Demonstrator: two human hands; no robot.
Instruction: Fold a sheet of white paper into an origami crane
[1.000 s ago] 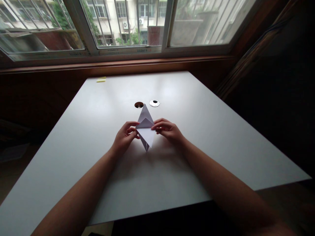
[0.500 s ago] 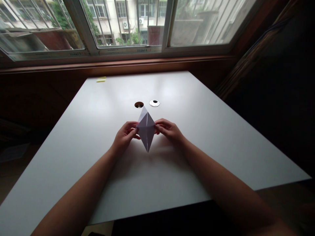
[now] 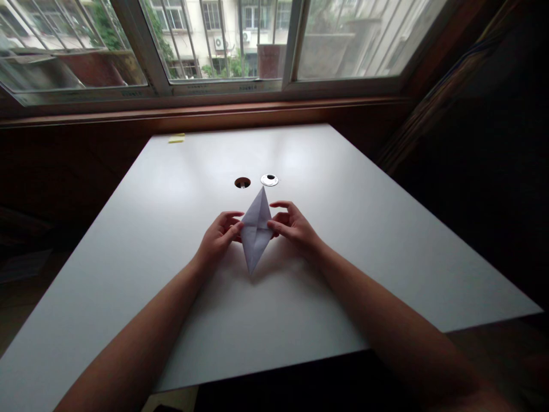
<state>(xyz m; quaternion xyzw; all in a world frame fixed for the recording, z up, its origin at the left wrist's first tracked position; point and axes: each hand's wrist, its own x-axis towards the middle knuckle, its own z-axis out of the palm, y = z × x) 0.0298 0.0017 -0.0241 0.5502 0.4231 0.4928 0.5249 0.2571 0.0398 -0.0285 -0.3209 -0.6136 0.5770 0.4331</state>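
A white sheet of paper folded into a long diamond [image 3: 256,229] is held just above the middle of the white table [image 3: 171,229], its upper tip leaning to the right. My left hand [image 3: 218,236] pinches the diamond's left corner between thumb and fingers. My right hand [image 3: 291,226] pinches the right corner with thumb and forefinger, its other fingers curled apart above. A crease runs down the diamond's middle from tip to tip.
A round cable hole [image 3: 242,182] and a white round cap [image 3: 269,180] lie just beyond the paper. A small yellow note [image 3: 176,138] sits at the table's far left corner. A barred window [image 3: 223,40] spans the wall behind; dark wood panelling flanks the table.
The raised flap seen a second ago has been laid flat, so the paper is now a closed diamond. The diamond has tilted, upper tip to the right, and my right fingers have loosened.
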